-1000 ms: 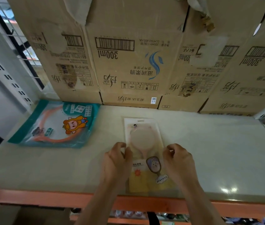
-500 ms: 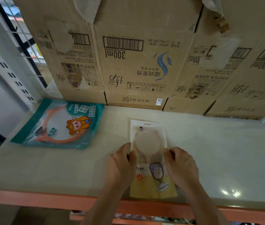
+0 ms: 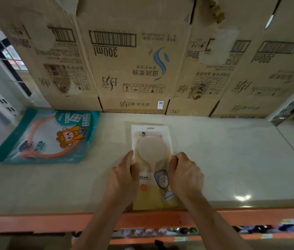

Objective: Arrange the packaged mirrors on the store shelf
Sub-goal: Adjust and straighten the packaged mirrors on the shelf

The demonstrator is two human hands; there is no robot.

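Observation:
A packaged hand mirror [image 3: 151, 148], pale pink and round in a clear bag with a yellow card, lies flat on the shelf board [image 3: 232, 159] near its front edge. My left hand [image 3: 122, 179] pinches the pack's left edge. My right hand [image 3: 185, 175] grips the right edge with curled fingers. A second packaged mirror [image 3: 47, 136], orange-rimmed in a teal bag with a cartoon figure, lies flat at the left of the shelf, apart from both hands.
Several upside-down cardboard cartons [image 3: 128, 56] form a wall along the back of the shelf. An orange beam [image 3: 34, 222] runs under the front edge. Perforated metal uprights [image 3: 0, 98] stand at the left and at the far right.
Both hands have slid the pink mirror pack slightly farther back on the shelf and kept their hold on its edges. The teal pack has not moved.

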